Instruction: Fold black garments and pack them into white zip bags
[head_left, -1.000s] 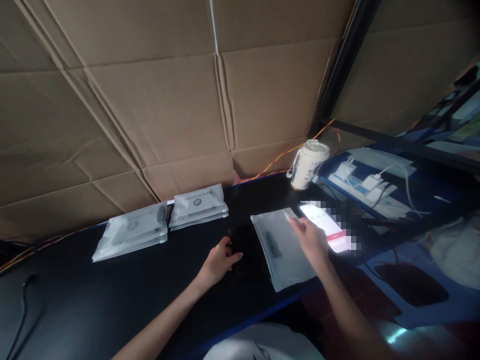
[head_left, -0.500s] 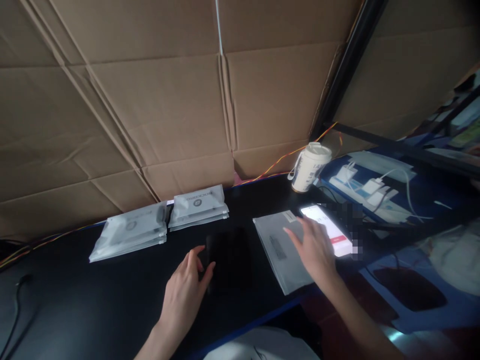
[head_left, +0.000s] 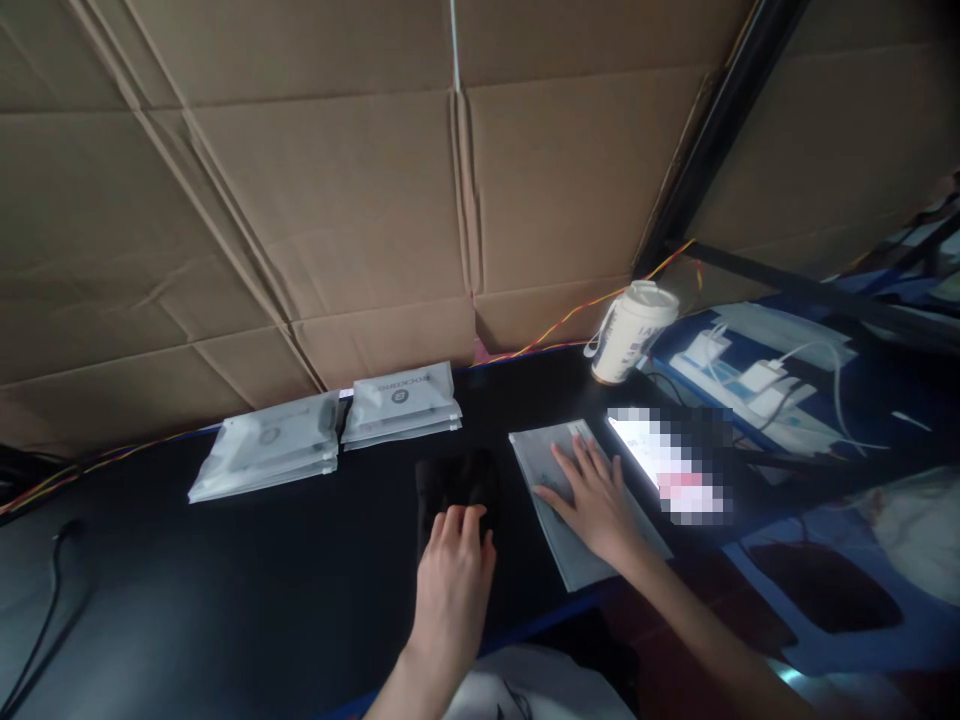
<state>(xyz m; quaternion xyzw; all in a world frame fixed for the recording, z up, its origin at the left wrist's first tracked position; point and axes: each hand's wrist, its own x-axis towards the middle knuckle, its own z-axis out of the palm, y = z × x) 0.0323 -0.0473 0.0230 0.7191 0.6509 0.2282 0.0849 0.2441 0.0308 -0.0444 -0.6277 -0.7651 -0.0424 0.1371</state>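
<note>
A flat, dark black item lies on the black table, barely distinct from its surface; its kind is hard to make out. Over its near part is my left hand, fingers curled together and thumb close to them. Whatever they hold, if anything, is hidden. To the right, my right hand rests with spread fingers on a stack of frosted grey zip bags, covering much of the top one. Beyond the right hand lies a lit phone, its screen blurred out.
Two stacks of frosted zip bags, a left stack and a right stack, lie near the cardboard wall. A white lidded cup stands behind the phone. Chargers sit in a power strip. A black cable lies left.
My left hand has moved right onto the black item, its fingers curling. My right hand has shifted left from the phone's edge and spread flat on the zip bags. The view has shifted slightly.
</note>
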